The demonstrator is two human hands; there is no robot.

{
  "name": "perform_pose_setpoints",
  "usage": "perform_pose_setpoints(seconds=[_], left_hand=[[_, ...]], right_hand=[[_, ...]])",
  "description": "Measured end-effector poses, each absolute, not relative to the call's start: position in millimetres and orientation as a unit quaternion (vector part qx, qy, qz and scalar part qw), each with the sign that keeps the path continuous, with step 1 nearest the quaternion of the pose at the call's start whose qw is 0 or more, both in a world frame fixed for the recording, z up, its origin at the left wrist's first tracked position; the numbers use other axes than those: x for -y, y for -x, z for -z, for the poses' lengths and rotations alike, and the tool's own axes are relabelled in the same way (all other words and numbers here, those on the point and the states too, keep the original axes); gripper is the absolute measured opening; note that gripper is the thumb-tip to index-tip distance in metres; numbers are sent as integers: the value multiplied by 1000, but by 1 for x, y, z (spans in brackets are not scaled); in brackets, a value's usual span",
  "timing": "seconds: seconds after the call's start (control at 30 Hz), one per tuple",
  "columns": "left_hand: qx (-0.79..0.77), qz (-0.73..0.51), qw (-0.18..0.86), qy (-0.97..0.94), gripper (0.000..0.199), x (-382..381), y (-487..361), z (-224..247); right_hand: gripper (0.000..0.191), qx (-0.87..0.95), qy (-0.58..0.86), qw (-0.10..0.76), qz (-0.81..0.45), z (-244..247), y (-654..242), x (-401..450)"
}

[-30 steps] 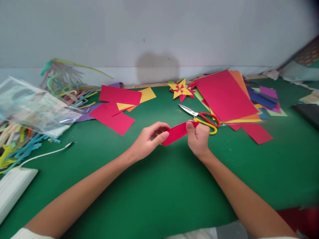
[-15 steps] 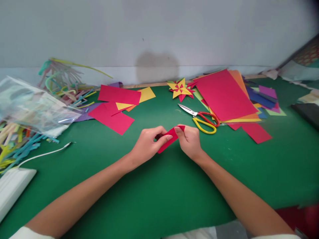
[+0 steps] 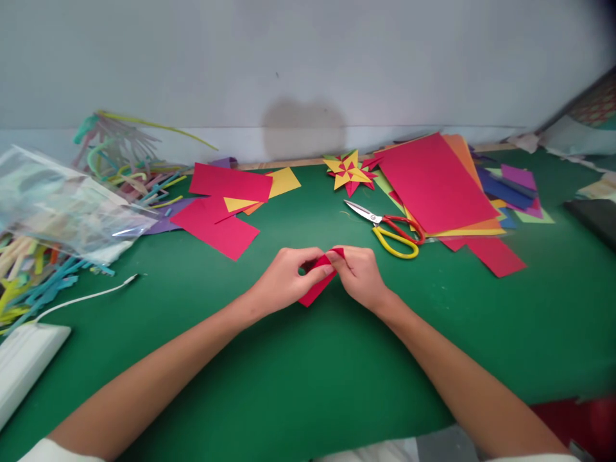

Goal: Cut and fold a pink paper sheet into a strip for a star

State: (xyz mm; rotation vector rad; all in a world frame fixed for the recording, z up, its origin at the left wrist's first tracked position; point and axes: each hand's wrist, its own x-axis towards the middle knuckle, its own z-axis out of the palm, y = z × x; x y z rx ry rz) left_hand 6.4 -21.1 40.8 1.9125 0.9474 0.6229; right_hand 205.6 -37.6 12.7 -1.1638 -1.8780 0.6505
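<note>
A small folded red paper (image 3: 316,292) is pinched between both hands above the middle of the green table. My left hand (image 3: 292,277) grips it from the left, its thumb lying across the paper. From the right, my right hand (image 3: 359,274) holds the upper end, thumb pressed near the other thumb. The fingertips behind the paper are hidden. Scissors (image 3: 398,234) with one red and one yellow handle lie open just beyond my right hand. Behind them rests a red and yellow folded paper star (image 3: 351,172).
Red sheets (image 3: 219,228) lie at the back left, a stack of coloured paper (image 3: 436,186) at the back right. Pipe cleaners and a clear plastic bag (image 3: 72,199) occupy the left, with a white power strip (image 3: 29,366) nearer. A black object (image 3: 594,218) sits far right.
Both hands have drawn slightly left and closer together. More of the red paper's lower part hangs below the thumbs, and less of its top end shows.
</note>
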Motion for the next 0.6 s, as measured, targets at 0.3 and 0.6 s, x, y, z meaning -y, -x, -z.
perform_pose_setpoints(seconds=[0.3, 0.6], left_hand=[[-400, -220, 441, -773, 28, 22, -5, -40], [-413, -219, 462, -753, 30, 21, -5, -35]], right_hand=[[61, 735, 463, 427, -252, -10, -207, 31], [62, 702, 491, 466, -223, -9, -210, 29]])
